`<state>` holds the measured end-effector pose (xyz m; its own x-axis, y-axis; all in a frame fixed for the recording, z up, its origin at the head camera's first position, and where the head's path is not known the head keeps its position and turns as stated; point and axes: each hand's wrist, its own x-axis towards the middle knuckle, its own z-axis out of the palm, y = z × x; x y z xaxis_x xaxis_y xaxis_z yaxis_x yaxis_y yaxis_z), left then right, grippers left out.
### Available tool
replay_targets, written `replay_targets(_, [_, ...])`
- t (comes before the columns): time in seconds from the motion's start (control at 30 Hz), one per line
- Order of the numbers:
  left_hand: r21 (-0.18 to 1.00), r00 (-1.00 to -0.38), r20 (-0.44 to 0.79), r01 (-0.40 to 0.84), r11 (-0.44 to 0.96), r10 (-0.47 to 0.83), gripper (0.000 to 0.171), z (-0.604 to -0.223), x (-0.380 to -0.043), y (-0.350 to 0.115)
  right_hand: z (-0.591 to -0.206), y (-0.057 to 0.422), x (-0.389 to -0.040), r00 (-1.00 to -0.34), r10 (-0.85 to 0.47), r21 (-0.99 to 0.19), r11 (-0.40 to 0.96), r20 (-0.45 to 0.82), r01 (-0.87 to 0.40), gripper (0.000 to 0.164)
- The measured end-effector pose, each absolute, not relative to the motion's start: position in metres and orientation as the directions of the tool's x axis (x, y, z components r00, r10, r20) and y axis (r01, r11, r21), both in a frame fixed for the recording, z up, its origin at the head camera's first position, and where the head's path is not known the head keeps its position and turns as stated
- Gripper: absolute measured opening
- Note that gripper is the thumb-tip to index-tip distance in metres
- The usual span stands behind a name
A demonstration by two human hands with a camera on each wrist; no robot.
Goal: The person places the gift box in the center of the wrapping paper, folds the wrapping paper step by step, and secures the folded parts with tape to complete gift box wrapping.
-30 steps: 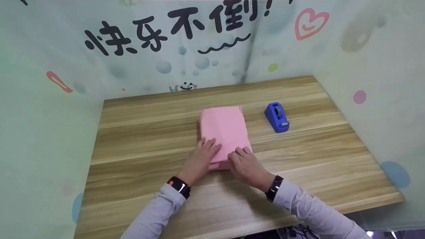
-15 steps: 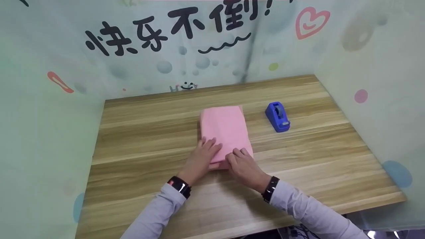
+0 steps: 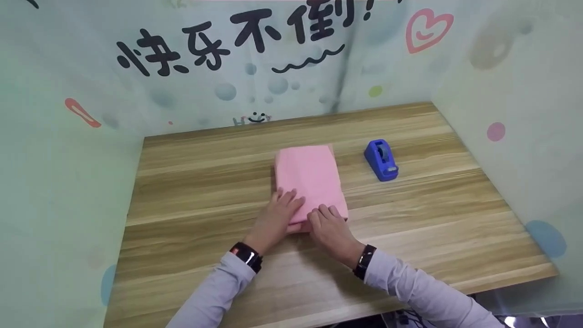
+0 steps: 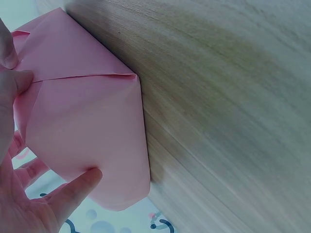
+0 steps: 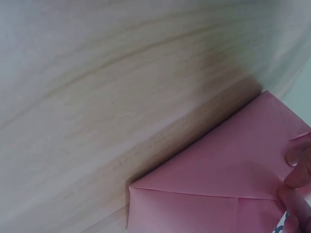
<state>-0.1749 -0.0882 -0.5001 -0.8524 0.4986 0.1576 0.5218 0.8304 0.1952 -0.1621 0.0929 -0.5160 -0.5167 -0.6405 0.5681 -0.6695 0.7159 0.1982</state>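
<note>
A box wrapped in pink paper [image 3: 309,173] lies flat mid-table. My left hand [image 3: 272,221] rests on its near left corner, fingers spread straight over the top. In the left wrist view, one fingertip [image 4: 92,175] presses the box's long side, and the thumb touches the folded end. With curled fingers, my right hand [image 3: 331,234] pinches the pink wrapping paper [image 5: 218,160] along the near top edge, beside the left hand. Folded, angled flaps of this paper show at the near end in both wrist views. Part of that end is hidden behind my hands.
A blue tape dispenser [image 3: 381,160] stands right of the box, toward the back. Printed cloth walls [image 3: 191,95] border the wooden table [image 3: 196,196] at the back and sides. Dark cables [image 3: 410,317] show below its front edge.
My right hand has slid a little to the left and nearer along the near edge, uncovering more of the box's right corner. The left hand stays in place.
</note>
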Motion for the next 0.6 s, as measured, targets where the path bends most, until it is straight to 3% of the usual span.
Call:
replay_targets(0.3, [0.154,-0.836,0.177,0.544,0.825,0.519,0.063,-0.503,-0.176,-0.087,-0.526,0.087,-0.167,-0.461,-0.592,0.237,0.748,0.661,-0.62,0.011])
replay_targets(0.6, [0.158,-0.837,0.186,0.543,0.825,0.515,0.064,-0.503,-0.176,-0.088,-0.526,0.088,-0.167,-0.5,-0.571,0.218,0.772,0.651,-0.597,0.015])
